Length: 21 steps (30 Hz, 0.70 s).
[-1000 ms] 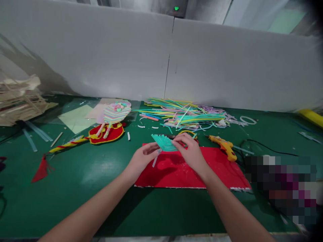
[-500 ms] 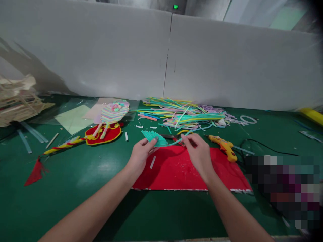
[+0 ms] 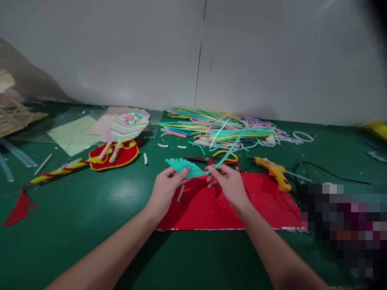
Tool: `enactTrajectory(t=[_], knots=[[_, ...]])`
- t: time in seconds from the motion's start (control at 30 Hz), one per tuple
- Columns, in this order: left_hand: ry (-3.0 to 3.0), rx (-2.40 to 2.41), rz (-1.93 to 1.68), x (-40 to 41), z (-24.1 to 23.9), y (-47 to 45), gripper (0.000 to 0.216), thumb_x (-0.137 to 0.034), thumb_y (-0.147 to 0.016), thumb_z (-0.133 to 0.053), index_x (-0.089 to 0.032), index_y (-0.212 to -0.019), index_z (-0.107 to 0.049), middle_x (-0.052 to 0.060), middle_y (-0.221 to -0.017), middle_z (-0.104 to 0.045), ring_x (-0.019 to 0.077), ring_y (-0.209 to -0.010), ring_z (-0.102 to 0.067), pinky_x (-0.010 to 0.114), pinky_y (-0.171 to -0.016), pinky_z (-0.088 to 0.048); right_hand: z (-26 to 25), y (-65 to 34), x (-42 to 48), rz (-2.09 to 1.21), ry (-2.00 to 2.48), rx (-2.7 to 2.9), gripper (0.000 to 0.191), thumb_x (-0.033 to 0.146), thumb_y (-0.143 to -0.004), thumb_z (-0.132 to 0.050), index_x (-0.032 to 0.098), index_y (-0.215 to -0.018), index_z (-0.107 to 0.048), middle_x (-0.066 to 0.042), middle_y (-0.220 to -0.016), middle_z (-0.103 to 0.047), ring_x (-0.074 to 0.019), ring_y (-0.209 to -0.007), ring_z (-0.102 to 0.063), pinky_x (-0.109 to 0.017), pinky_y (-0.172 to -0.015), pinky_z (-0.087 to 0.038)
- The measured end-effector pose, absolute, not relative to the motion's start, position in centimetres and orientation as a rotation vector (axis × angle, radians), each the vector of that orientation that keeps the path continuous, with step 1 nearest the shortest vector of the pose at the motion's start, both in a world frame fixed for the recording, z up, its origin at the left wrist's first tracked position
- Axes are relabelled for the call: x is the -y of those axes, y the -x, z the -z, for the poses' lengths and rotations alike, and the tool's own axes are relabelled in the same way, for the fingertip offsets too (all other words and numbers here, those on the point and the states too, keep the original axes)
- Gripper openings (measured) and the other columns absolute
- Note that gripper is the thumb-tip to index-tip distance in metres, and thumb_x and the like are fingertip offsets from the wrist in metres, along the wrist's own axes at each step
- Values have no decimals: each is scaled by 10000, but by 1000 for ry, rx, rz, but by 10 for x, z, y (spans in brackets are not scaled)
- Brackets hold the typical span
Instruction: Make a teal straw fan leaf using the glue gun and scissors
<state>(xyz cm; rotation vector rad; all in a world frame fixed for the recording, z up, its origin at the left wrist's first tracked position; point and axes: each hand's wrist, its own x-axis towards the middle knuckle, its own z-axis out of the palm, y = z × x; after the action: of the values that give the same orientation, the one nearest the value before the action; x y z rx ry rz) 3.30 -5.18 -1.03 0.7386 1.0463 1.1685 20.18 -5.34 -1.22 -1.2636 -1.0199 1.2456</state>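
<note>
Since the earlier frames, the right hand (image 3: 229,183) has drawn off the teal fan of glued foam strips (image 3: 181,166). It now pinches one long teal foam strip (image 3: 229,152) that slants upward. Positions relative to the red felt sheet (image 3: 260,205):
- One striped pastel ornament (image 3: 128,127) lies well to its left.
- The left hand (image 3: 165,189), over its left end, grips the single fan at the base, probably so the ribs stay spread.
- One yellow glue gun (image 3: 273,172) rests at its far edge, near the right hand.
</note>
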Motion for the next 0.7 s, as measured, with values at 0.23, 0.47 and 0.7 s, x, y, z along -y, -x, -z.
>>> enactTrajectory(t=[0.23,0.47,0.7], knots=[[-826,-1131,-1108,53,14,-30,266,-358,-664,-785,-149,-789,-678,21,-810,-711,166,-773,-675,312,-806,-547,9,-201,57,-1221,1296,1039,300,456,-676,-722,177,-784,-697,-5,-588,-639,-136,-570,-629,-268,-512,-591],[-847,-1162,-1081,53,14,-30,253,-346,-642,-796,-156,-773,-692,35,-791,-720,197,-782,-688,324,-768,-559,10,-200,59,-1237,1260,1079,253,380,-662,-748,186,-812,-688,-1,-651,-652,-136,-602,-631,-295,-573,-594],[-829,-1137,-1067,54,10,-30,286,-353,-643,-796,-139,-808,-702,46,-806,-727,196,-792,-687,329,-794,-556,10,-200,59,-1293,1277,1108,239,352,-648,-759,188,-809,-695,-3,-661,-671,-134,-580,-640,-268,-549,-558]])
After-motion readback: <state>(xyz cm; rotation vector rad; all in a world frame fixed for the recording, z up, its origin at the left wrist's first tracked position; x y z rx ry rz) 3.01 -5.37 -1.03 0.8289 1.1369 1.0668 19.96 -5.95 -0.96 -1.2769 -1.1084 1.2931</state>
